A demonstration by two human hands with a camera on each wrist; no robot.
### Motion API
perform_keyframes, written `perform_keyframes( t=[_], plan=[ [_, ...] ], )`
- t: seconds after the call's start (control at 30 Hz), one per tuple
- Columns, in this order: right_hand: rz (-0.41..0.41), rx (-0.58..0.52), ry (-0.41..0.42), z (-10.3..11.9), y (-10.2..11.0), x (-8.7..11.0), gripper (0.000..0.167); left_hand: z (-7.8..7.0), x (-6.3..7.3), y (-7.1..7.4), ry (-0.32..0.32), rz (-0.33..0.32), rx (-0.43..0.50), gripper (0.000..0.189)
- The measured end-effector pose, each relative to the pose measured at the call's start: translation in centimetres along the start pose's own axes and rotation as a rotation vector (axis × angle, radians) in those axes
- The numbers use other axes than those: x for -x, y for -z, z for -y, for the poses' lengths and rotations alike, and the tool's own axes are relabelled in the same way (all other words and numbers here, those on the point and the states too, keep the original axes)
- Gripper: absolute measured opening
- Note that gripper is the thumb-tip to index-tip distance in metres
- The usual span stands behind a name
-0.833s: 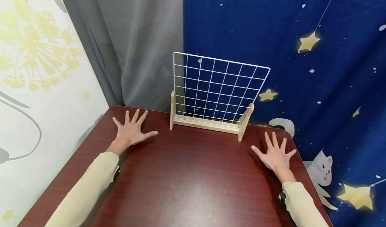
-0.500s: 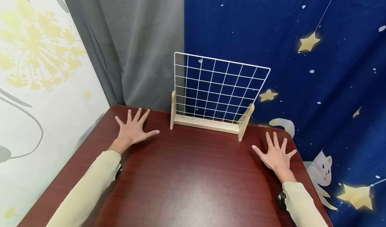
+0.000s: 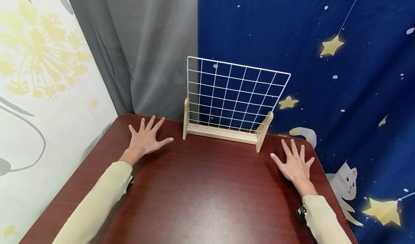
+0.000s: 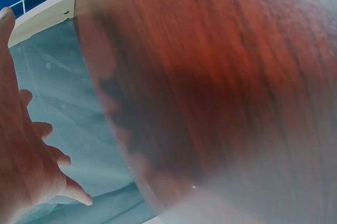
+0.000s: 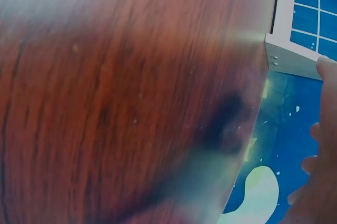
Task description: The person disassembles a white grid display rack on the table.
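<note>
My left hand (image 3: 142,142) is spread wide over the left side of the table, palm down, holding nothing. On the right side, my right hand (image 3: 294,167) likewise has its fingers splayed and holds nothing. Between the hands, at the back edge, stands a white wire grid panel (image 3: 238,89) upright in a light wooden base (image 3: 222,133). Neither hand touches it. In the left wrist view the left hand (image 4: 26,155) shows at the left edge, off the tabletop with a shadow beneath. The right hand (image 5: 318,150) appears at the right edge of its wrist view.
The dark red wooden table (image 3: 194,193) has rounded far corners. Behind it hang a grey curtain (image 3: 159,49) and a blue curtain (image 3: 308,20) printed with stars and a cat. A white patterned wall hanging (image 3: 42,92) runs along the left side.
My left hand has shifted slightly to the right. My right hand has moved a little left and toward the back. The grid stand has not moved.
</note>
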State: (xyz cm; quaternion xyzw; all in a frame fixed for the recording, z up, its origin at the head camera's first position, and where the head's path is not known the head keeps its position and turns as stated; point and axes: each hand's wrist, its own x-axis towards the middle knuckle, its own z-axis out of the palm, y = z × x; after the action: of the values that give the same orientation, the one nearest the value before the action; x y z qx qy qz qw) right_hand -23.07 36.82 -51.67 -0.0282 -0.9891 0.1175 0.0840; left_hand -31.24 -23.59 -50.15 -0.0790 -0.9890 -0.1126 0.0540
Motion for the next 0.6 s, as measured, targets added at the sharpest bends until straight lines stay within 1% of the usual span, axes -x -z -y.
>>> perform_keyframes(
  t=[0.17,0.23,0.3,0.47,0.53,0.6],
  plan=[
    [-0.052,-0.013,0.037,0.4,0.2,-0.4,0.088,-0.5,-0.4,0.6,-0.024,-0.032,-0.022,0.108],
    [-0.088,-0.022,0.055,0.6,0.3,-0.7,0.084,-0.8,-0.5,0.9,-0.035,-0.041,-0.028,0.108],
    [-0.144,-0.041,0.078,0.7,0.3,-0.9,0.077,-1.1,-0.7,1.3,-0.049,-0.041,-0.025,0.108],
    [-0.332,-0.109,0.172,0.9,0.1,-1.2,0.056,-2.2,-0.9,2.0,-0.084,-0.012,0.006,0.108],
    [-0.389,-0.131,0.215,1.0,0.0,-1.3,0.052,-2.5,-1.0,2.1,-0.103,-0.024,0.021,0.105],
    [-0.432,-0.149,0.250,1.1,0.0,-1.4,0.051,-2.7,-1.2,2.2,-0.134,-0.057,0.050,0.099]
  ],
)
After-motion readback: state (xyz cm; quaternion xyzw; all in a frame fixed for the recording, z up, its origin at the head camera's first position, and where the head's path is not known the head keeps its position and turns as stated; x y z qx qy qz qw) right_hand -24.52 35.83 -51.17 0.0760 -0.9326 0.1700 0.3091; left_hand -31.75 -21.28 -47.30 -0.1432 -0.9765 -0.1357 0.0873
